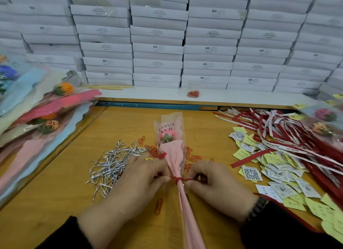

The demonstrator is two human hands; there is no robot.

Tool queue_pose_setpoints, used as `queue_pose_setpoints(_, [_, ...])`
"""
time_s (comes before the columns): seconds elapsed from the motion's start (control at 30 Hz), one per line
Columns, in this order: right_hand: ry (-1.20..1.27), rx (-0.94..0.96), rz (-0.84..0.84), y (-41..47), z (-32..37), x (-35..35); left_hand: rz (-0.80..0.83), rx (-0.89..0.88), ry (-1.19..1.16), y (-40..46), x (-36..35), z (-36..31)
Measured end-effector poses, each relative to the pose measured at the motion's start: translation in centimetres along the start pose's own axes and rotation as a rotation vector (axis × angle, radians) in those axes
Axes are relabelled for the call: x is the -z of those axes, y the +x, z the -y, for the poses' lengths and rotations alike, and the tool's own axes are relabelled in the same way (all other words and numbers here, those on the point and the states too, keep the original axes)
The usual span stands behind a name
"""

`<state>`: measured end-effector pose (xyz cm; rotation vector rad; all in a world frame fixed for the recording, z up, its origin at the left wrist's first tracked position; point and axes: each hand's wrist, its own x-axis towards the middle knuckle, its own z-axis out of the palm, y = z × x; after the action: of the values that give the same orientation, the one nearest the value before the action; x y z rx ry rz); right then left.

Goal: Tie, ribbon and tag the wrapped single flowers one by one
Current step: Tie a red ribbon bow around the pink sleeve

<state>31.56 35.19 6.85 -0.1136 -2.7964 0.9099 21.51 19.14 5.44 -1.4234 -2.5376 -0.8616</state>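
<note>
Wrapped flower (171, 148) lies mid-table (55, 202), hemmed by silver ties (111, 165) on the left and tags (278, 170) and ribbons (297, 137) on the right. Red tie (177, 179) at its neck is pinched by left hand (133, 183) and right hand (213, 183). Clear bag (193, 89) on the ledge holds red clips.

Wall of stacked white boxes (157, 35) filled the whole back, some had SGS printed on them, white ledge (241, 97) sat right below, orange wooden table (55, 193) up front, lighting was flat and even
</note>
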Motion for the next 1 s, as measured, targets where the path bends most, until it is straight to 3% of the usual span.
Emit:
queue_pose_setpoints(0.13, [0.244, -0.017, -0.076, -0.1, -0.3, -0.6, 0.039, 0.087, -0.213, -0.2, 0.2, -0.1])
queue_pose_setpoints(0.23, [0.169, 0.007, -0.105, 0.0, -0.5, -1.0, 0.105, 0.093, -0.625, -0.1, 1.0, -1.0])
queue_pose_setpoints(0.3, [0.119, -0.011, -0.138, 0.0, -0.8, -1.1, 0.145, 0.092, -0.742, -0.1, 1.6, -1.3])
queue_pose_setpoints(0.4, [0.099, -0.045, -0.166, 0.0, -1.0, -1.1, 0.181, 0.145, -0.527, 0.0, 1.9, -0.8])
queue_pose_setpoints(0.53, [0.051, -0.068, -0.178, 0.0, -0.9, -1.0, 0.127, 0.079, 0.212, 0.1, 1.9, -0.3])
queue_pose_setpoints(0.67, [-0.01, -0.075, -0.154, -0.1, -0.3, -1.0, -0.004, 0.089, 0.402, 0.4, 1.6, -0.3])
queue_pose_setpoints(0.83, [0.035, -0.075, -0.145, -0.1, 0.4, -1.6, -0.256, 0.081, 0.213, 0.6, 0.8, -0.5])
queue_pose_setpoints(1.0, [0.03, -0.063, -0.138, 0.1, 0.8, -2.4, -0.374, 0.215, -0.307, 1.3, -1.1, -0.6])
